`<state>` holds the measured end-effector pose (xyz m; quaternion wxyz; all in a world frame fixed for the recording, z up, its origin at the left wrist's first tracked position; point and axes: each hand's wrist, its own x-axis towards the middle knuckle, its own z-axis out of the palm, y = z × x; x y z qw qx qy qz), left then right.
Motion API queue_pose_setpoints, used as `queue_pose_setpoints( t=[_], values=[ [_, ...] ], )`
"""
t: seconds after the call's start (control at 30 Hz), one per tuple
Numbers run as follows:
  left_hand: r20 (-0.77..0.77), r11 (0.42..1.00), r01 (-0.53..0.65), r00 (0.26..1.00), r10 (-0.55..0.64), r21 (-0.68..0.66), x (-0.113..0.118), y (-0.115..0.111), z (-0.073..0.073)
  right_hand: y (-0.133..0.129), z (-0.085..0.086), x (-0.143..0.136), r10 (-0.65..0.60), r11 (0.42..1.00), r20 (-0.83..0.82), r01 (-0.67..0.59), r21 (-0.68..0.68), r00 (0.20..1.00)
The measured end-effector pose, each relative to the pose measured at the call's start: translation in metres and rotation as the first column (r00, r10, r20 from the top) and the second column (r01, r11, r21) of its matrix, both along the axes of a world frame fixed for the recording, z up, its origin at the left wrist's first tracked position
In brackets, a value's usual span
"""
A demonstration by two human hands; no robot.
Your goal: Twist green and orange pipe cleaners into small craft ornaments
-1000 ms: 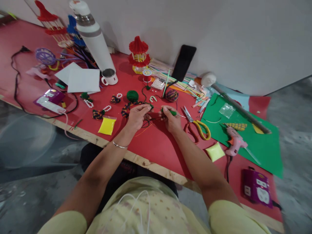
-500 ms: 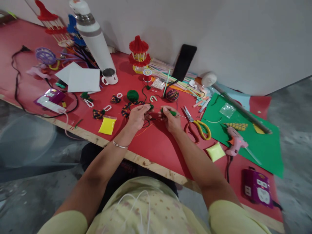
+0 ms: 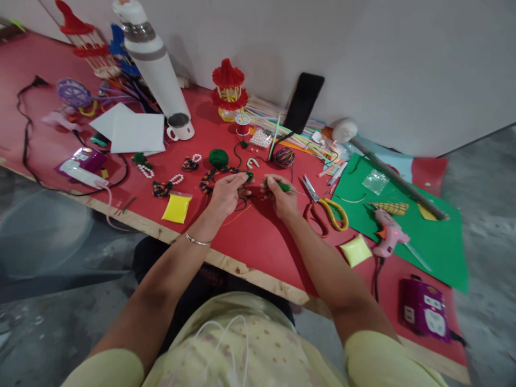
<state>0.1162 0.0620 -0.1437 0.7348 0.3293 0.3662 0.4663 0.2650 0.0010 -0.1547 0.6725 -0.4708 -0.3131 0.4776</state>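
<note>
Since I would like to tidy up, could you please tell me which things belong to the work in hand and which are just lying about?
Apparently in use:
green piece, in the left hand
green-handled tool, in the right hand

Probably just lying about:
phone
white bottle
mug
purple wheel

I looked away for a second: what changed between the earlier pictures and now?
Nothing visibly changed beyond a slight shift of view. The left hand still pinches the small dark-green piece; the right hand still holds the thin metal tool with the green handle. Neither let go.
</note>
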Motion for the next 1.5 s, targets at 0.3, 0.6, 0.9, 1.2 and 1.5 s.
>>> queue_pose_setpoints(
  t=[0.3, 0.6, 0.9, 1.2, 1.5],
  values=[
    [0.03, 1.0, 0.016, 0.999, -0.015, -0.017, 0.0, -0.001, 0.002, -0.001, 0.002, -0.002, -0.002, 1.0, 0.047, 0.002, 0.011, 0.999],
    [0.019, 0.999, 0.005, 1.0, -0.004, -0.044, -0.001, 0.0, 0.001, -0.004, 0.006, -0.007, -0.057, 0.998, 0.133, 0.053, 0.03, 0.989],
    [0.032, 0.998, -0.002, 0.999, 0.003, -0.057, -0.002, 0.0, 0.001, -0.005, 0.007, -0.008, -0.051, 0.998, 0.174, 0.042, 0.052, 0.983],
    [0.049, 0.997, -0.001, 0.999, 0.005, -0.081, -0.002, 0.001, 0.002, -0.006, 0.008, -0.009, -0.059, 0.998, 0.203, 0.053, 0.033, 0.977],
    [0.053, 0.996, -0.015, 0.998, 0.019, -0.089, -0.003, 0.002, -0.002, -0.008, 0.009, -0.014, -0.075, 0.997, 0.232, 0.064, 0.051, 0.97]
  ],
)
